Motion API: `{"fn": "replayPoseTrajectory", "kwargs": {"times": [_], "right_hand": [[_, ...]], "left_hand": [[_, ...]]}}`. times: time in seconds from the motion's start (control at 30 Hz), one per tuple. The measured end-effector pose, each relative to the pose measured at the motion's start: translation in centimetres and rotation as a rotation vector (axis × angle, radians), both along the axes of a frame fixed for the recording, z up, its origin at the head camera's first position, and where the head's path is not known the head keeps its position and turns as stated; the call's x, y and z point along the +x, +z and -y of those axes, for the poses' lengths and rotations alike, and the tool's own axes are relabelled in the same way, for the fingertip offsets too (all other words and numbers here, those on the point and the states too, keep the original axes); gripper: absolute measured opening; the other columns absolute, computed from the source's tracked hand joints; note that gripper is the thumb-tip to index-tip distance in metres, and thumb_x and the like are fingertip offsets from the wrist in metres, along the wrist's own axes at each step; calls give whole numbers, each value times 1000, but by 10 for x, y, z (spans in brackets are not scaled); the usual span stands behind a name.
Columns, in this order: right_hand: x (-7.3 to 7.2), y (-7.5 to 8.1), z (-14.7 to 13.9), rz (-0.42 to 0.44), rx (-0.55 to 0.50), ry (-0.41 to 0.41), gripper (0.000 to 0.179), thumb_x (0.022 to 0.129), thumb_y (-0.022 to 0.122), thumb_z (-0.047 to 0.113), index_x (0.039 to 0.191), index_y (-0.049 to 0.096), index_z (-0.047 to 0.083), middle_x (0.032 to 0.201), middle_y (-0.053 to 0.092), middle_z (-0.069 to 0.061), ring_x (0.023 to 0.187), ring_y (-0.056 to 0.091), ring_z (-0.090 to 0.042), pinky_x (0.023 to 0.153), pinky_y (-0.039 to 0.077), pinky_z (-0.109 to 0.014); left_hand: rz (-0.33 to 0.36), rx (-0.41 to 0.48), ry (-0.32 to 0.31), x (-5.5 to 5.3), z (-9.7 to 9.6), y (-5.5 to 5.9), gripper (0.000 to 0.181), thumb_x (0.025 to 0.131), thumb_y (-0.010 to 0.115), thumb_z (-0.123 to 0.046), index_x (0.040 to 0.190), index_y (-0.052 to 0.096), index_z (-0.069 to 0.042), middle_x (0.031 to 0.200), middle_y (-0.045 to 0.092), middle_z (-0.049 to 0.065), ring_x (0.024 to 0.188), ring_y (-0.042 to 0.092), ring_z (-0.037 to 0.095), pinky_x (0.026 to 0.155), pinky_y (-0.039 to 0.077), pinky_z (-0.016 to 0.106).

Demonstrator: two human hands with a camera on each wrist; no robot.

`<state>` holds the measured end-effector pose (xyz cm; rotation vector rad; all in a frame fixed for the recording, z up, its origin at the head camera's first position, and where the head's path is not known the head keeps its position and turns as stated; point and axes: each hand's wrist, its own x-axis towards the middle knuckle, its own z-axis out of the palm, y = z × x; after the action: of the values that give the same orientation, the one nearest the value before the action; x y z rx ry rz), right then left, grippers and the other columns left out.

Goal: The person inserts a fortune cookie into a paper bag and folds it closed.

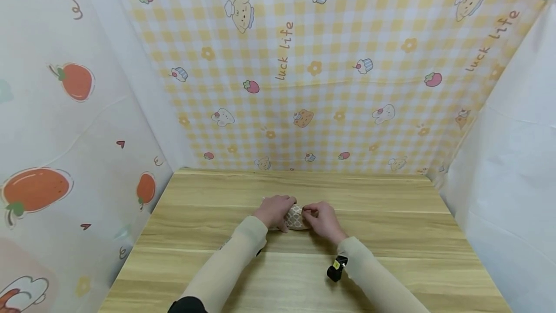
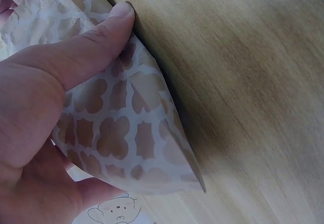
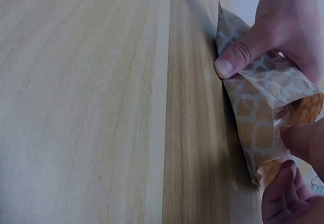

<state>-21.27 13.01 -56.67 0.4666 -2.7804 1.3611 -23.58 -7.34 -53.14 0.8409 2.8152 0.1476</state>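
A tan paper bag (image 1: 295,218) with a white lattice print lies on the wooden table between both hands. My left hand (image 1: 274,211) grips it, the thumb (image 2: 101,44) stretched across its upper side and the fingers underneath. The closed end tapers to a pointed corner in the left wrist view. At the bag's open end, my right hand (image 1: 325,220) pinches the paper edge between thumb and fingers. Inside this mouth a browned, bread-like food (image 3: 306,108) shows in the right wrist view; most of it is hidden by the paper.
The wooden table (image 1: 369,279) reaches back to a yellow checked cloth (image 1: 339,100). A white cloth with fruit prints (image 1: 87,129) hangs on the left, a plain white one (image 1: 508,158) on the right. A small black camera (image 1: 336,269) sits at the right wrist.
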Motion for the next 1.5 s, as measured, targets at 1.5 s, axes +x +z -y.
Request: {"fn": "replayPoseTrajectory", "kwargs": {"times": [1.5], "right_hand": [[0,2,-3,111,-84,148,22,99,66,-4,114,80,3,113,77,-14,102,73,-22,82,59,-27]], "left_hand": [[156,41,9,-3,4,5,91,78,95,-33,154,47,-15,149,51,5,137,47,31,112,40,69]]}}
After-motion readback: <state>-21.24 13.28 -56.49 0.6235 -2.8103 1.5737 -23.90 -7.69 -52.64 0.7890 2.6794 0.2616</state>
